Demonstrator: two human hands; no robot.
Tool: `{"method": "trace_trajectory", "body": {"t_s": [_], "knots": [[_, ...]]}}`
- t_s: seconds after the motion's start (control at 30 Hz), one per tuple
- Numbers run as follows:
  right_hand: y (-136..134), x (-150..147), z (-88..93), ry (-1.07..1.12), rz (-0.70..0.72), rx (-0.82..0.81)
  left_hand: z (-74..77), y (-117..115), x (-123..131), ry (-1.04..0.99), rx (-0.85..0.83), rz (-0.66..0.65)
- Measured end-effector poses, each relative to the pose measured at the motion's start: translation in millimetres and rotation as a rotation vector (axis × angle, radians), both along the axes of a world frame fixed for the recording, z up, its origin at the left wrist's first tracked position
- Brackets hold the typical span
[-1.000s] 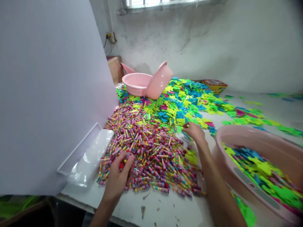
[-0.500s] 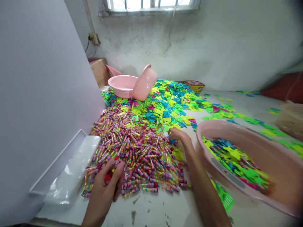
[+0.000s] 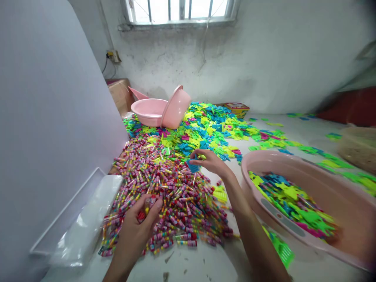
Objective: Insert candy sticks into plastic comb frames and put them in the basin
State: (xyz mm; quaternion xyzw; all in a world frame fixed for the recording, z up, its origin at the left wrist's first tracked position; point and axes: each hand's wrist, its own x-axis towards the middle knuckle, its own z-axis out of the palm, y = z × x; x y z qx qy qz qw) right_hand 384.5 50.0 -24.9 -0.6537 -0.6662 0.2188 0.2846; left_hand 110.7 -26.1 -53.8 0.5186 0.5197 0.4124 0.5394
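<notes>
My left hand [image 3: 138,221] is closed around a few small candy tubes [image 3: 151,200] with red ends, just above the near left part of the tube pile. Between the fingertips of my right hand [image 3: 207,160] is a blue plastic piece [image 3: 194,166] with comb-like slots. That hand is over the right side of the pile of pink-and-yellow candy tubes [image 3: 176,196]. Behind the tubes spreads a heap of flat green, yellow, blue and magenta plastic pieces [image 3: 211,129]. A yellow slotted piece [image 3: 219,194] lies below my right wrist.
On the right stands a large pink tub [image 3: 255,156] with plastic pieces in it. Two pink basins [image 3: 149,106] rest on the far heap, one tipped. Clear plastic bags [image 3: 88,219] lie at left beside a white panel [image 3: 58,98]. A barred window [image 3: 182,11] is above.
My right hand has lifted and moved left, bringing up the blue plastic piece from the pile's edge. My left hand stays closed on its tubes, shifted slightly right.
</notes>
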Motion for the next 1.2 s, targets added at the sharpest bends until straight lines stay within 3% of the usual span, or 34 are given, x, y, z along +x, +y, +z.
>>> {"method": "trace_trajectory", "body": {"t_s": [0.13,0.23,0.3,0.43,0.53,0.7,1.0,1.2], "knots": [[-17,-53,18.5,0.38,0.436,0.098,12.4,12,3,0.022,0.062,-0.027],[-28,-80,21.9,0.547,0.556,0.051,11.6,13,1,-0.001,0.095,0.028],[-32,-93,19.4,0.668,0.526,0.013,10.0,9,-1,-0.057,0.099,0.09],[-39,-121,5.1,1.01,0.298,-0.016,15.3,2,3,-0.34,0.01,0.249],[-45,-143,-6.3,1.225,0.173,-0.011,21.4,-1,6,-0.461,-0.04,0.26],[-49,-158,-9.6,1.435,0.013,-0.002,26.0,-6,4,-0.255,0.013,0.126],[-56,-158,-12.1,1.43,0.043,0.016,35.1,-14,-10,-0.018,0.192,0.038],[-58,-159,-12.6,1.387,-0.013,0.074,29.1,-9,-16,0.046,0.211,0.15]]}}
